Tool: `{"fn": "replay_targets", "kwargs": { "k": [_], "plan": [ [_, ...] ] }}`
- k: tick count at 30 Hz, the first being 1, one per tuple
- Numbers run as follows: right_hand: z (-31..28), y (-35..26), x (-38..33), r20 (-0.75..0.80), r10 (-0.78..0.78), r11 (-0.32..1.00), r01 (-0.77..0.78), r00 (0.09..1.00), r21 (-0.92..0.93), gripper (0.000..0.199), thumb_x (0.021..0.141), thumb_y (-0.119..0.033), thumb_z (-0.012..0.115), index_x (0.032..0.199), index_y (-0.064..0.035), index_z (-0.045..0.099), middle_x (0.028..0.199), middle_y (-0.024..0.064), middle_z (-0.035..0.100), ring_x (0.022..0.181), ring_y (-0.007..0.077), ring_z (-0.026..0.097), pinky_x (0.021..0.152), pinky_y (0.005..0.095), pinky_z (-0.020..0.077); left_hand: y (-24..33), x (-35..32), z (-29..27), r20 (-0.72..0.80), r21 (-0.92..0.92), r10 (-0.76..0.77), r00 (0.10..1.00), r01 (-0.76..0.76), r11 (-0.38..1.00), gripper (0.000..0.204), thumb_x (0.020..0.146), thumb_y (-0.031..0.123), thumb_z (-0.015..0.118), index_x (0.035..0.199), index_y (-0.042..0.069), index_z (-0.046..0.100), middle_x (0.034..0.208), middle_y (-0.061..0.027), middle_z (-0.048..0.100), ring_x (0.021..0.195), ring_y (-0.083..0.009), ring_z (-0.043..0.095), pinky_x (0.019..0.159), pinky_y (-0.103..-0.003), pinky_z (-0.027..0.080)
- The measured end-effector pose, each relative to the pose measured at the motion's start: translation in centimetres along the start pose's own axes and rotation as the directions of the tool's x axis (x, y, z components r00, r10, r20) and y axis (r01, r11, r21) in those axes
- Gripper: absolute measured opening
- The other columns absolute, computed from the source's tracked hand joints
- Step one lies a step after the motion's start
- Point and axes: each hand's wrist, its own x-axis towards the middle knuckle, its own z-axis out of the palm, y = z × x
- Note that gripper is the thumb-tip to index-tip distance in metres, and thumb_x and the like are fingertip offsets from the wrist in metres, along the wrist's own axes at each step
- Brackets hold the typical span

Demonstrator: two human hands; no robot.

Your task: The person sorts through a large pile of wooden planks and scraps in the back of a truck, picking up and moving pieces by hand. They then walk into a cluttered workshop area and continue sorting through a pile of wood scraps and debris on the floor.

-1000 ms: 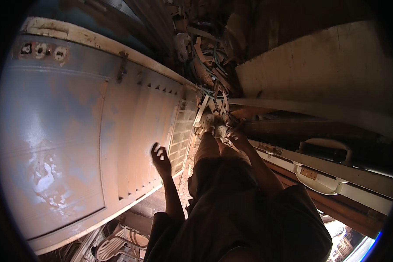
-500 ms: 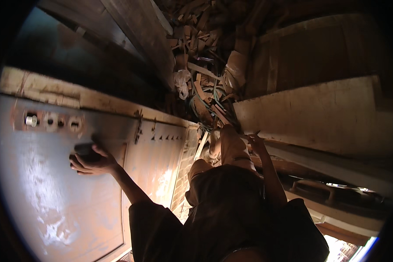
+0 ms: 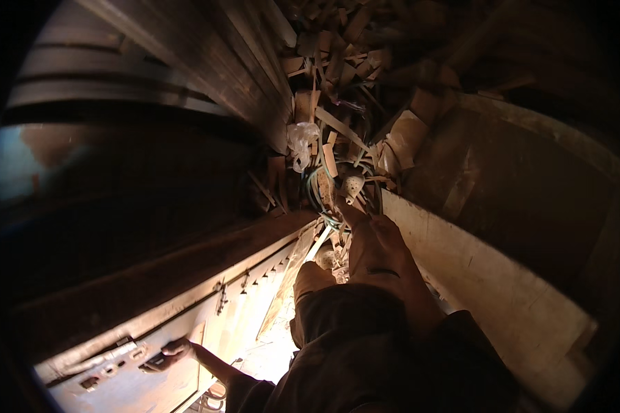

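At the lower left, my left hand (image 3: 179, 347) is closed round a small dark object (image 3: 156, 362), whose kind I cannot make out. It is at the face of a worn, pale blue-grey panel (image 3: 145, 385), close to a row of square cut-outs (image 3: 110, 370) near the panel's upper edge. My right arm (image 3: 420, 296) reaches forward along my right leg. The right hand (image 3: 386, 234) hangs low in front of that leg, dim and blurred, and its fingers do not show clearly.
Wood offcuts (image 3: 331, 158), a clear plastic bag (image 3: 302, 144) and a coiled green hose (image 3: 315, 189) litter the floor ahead. A pale board (image 3: 482, 275) leans along my right. Long planks (image 3: 213, 62) stand at the upper left. My perforated shoe (image 3: 352, 186) is among the scraps.
The view has swung, so the panel and my left hand now appear lower. The left hand keeps the dark object. My right arm has come forward and inward, from beside the board to my leg.
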Motion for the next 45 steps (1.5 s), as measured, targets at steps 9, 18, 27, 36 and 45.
{"fn": "replay_targets", "kwargs": {
  "k": [9,18,27,36,45],
  "plan": [
    [-9.5,-4.2,8.9,0.135,0.222,0.975,-0.218,0.966,-0.044,0.028,0.099,-0.026,0.055,0.118,-0.007,0.061,0.119,0.009,0.062,0.107,0.0203,0.063,0.089,0.0356,0.0513,12.2,-4.9,-6.2,0.656,0.201,-0.287,0.698,0.206,0.958,0.039,0.09,0.03,0.06,0.113,-0.002,0.059,0.111,-0.0194,0.063,0.114,-0.0355,0.056,0.097,-0.047,0.042],
    [-7.2,3.2,13.0,0.189,0.239,0.951,-0.269,0.953,0.152,0.025,0.097,-0.024,0.059,0.111,-0.0033,0.062,0.105,0.0095,0.068,0.093,0.0175,0.065,0.088,0.0316,0.0492,27.3,-3.6,-8.7,0.923,0.328,-0.098,-0.372,0.63,0.704,0.03,0.087,0.022,0.064,0.106,-0.001,0.063,0.102,-0.018,0.066,0.106,-0.0335,0.061,0.094,-0.044,0.045],
    [-5.6,-0.4,21.6,0.105,0.3,0.915,-0.317,0.948,0.248,0.032,0.097,-0.026,0.06,0.117,-0.0014,0.059,0.105,0.0099,0.066,0.096,0.0175,0.062,0.086,0.0303,0.0477,57.0,-48.2,35.4,0.82,-0.422,0.573,0.017,0.695,0.583,0.078,0.074,0.036,0.081,0.129,-0.006,0.046,0.12,-0.0271,0.055,0.113,-0.0427,0.053,0.096,-0.047,0.043],
    [-4.2,9.8,23.4,0.108,0.551,0.754,-0.549,0.828,0.362,0.034,0.1,-0.027,0.053,0.125,-0.0032,0.055,0.112,0.0113,0.065,0.102,0.0212,0.063,0.089,0.0361,0.0489,66.7,-56.5,50.5,0.773,-0.417,0.413,-0.482,0.104,0.903,0.084,0.056,0.081,0.069,0.126,0.036,0.061,0.142,-0.0197,0.044,0.132,-0.0437,0.04,0.106,-0.052,0.038],
    [-2.3,8.6,21.7,0.1,0.528,0.74,-0.515,0.843,0.433,0.03,0.1,-0.022,0.053,0.121,-0.0013,0.058,0.11,0.0121,0.065,0.096,0.0196,0.066,0.083,0.0315,0.0524,64.9,-58.5,48.5,0.862,-0.448,0.449,-0.237,0.059,0.892,0.077,0.057,0.066,0.079,0.11,0.012,0.063,0.106,-0.0175,0.064,0.097,-0.0381,0.064,0.084,-0.046,0.052]
  ]
}}
